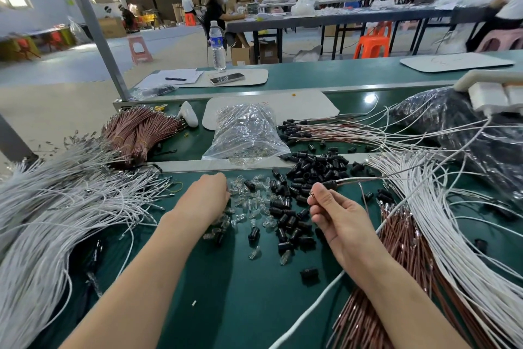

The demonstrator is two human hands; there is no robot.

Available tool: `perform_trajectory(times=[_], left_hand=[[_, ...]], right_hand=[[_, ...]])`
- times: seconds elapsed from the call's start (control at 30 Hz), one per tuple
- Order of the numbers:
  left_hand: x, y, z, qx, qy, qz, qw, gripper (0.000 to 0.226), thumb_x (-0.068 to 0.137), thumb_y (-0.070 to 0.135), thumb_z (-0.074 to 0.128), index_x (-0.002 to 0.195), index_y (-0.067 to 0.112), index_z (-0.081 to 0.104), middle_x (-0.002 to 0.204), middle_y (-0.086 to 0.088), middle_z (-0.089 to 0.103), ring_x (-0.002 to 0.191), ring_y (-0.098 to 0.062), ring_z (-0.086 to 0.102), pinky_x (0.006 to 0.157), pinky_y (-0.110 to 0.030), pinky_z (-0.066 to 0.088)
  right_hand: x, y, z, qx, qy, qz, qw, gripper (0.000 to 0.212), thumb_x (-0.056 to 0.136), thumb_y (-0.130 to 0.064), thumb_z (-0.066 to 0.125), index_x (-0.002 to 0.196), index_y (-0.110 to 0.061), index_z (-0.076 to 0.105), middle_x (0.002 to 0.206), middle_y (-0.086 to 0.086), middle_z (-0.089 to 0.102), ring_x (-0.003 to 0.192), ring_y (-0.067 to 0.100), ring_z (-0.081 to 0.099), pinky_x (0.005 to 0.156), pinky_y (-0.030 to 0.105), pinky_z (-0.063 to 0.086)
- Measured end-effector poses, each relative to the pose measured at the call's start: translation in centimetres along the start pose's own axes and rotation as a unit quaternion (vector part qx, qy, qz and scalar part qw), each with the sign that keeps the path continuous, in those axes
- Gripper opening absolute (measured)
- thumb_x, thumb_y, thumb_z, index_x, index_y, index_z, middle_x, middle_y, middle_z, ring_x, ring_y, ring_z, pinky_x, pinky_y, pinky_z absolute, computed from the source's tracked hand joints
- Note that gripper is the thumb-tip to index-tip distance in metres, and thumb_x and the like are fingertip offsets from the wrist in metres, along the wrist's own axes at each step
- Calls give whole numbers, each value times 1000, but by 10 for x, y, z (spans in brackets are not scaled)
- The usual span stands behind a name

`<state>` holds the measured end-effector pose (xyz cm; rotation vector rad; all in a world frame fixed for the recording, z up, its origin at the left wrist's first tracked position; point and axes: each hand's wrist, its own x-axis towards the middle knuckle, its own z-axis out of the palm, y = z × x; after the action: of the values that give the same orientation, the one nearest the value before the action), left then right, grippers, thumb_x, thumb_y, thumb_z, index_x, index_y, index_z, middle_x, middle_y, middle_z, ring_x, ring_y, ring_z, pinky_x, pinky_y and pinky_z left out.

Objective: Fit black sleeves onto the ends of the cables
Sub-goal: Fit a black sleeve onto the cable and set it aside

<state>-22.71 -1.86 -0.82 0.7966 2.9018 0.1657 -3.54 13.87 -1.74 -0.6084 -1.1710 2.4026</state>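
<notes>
Biggest risk imo: the sleeve pile (311,167) is mixed w/ clear bulbs (246,203), so the left hand (208,198), curled down into it (can't tell if it's got anything), could grab the wrong bit. Right hand (339,218) pinches a cable (365,179) running off right into the loose bundles (441,224), so it could snag. One sleeve (329,185) sits on it just past the thumb tip, far side.

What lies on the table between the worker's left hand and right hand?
In the head view, loose clear bulbs and scattered black sleeves cover the green table between the left hand and right hand.
</notes>
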Motion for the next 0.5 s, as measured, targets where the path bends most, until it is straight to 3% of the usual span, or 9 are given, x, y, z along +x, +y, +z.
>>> perform_trajectory(times=[0.07,0.13,0.2,0.23,0.3,0.37,0.43,0.5], left_hand=[[-7,2,-1,24,13,2,1000,15,98,13,47,91,7,58,96,-13,64,89,-34,63,74,-40,49],[-17,0,-4,4,63,2,998,16,97,13,47,90,6,60,95,-12,64,90,-33,62,77,-40,50],[-35,4,-7,-125,142,18,982,15,97,16,52,98,10,65,95,-4,67,90,-21,63,81,-33,51],[-48,13,-9,-244,165,32,955,13,97,17,55,99,14,67,88,2,69,85,-13,64,77,-25,51],[-75,44,-6,-480,123,79,865,14,97,11,60,97,21,70,77,4,72,73,-6,66,69,-16,53],[-93,72,9,-598,87,118,788,20,97,3,59,99,19,70,83,4,75,77,-8,70,73,-18,56],[-101,87,23,-634,88,123,759,20,98,2,60,101,18,70,90,3,77,83,-9,73,77,-18,56],[-100,91,31,-641,105,125,750,19,98,5,62,102,21,71,93,4,77,87,-9,74,79,-16,55]], right_hand=[[0,0,0,19,0,7,1000,17,72,-25,75,75,-8,76,70,4,69,56,7,63,52,14,54],[0,0,0,31,-4,12,999,22,73,-25,75,82,-5,74,71,3,69,57,7,63,53,13,54],[0,0,-1,42,-12,16,999,24,74,-27,76,86,-5,73,73,3,69,58,6,63,53,13,54],[1,0,-1,49,-17,18,999,25,74,-27,76,86,-5,73,73,3,69,59,6,63,54,13,54],[1,2,0,58,-24,18,998,25,74,-28,76,84,-6,73,72,2,69,59,5,63,53,13,55],[1,4,3,57,-23,16,998,24,75,-29,75,82,-7,72,71,2,68,57,5,63,53,13,54],[1,5,4,52,-20,14,998,23,76,-29,74,81,-7,71,69,1,67,55,4,62,52,12,54],[0,6,5,48,-17,12,999,23,77,-28,73,82,-6,70,68,1,66,55,4,62,53,12,54]])
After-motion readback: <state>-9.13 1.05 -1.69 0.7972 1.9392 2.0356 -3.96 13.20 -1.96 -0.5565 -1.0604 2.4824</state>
